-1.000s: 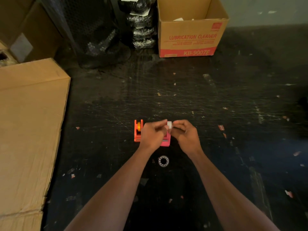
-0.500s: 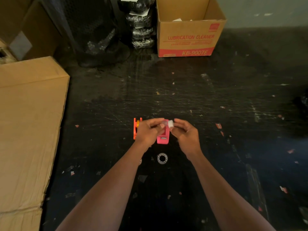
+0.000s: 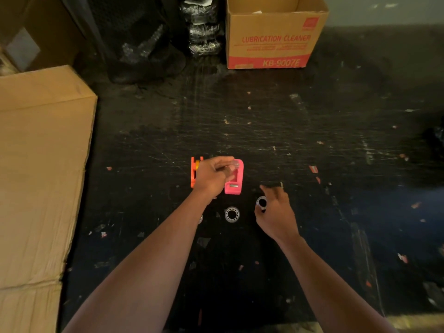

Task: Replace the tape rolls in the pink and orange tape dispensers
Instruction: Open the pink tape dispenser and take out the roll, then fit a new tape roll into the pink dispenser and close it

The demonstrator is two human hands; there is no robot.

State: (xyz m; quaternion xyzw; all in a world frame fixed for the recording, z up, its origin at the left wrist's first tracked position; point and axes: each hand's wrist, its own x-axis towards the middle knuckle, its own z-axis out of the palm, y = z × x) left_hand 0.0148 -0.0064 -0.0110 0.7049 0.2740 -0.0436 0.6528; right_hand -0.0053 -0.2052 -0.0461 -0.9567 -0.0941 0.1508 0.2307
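left hand (image 3: 212, 175): we see it pinch a small clear piece, too blurred to name, over the pink dispenser (image 3: 234, 177); it hides most of the orange dispenser (image 3: 194, 173) | right hand (image 3: 276, 212): loosely curled around a white ring (image 3: 262, 202); grip unclear | second ring (image 3: 232, 214) lies free on the black table (image 3: 312, 140)

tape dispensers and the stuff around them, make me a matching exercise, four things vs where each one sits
Things:
1. orange dispenser
2. pink dispenser
3. ring
4. printed box

Places:
A. far edge of the floor, open top
B. partly hidden behind the left hand
C. on the floor nearer than the pink dispenser
D. just right of the left hand

Pairs: 1-B, 2-D, 3-C, 4-A
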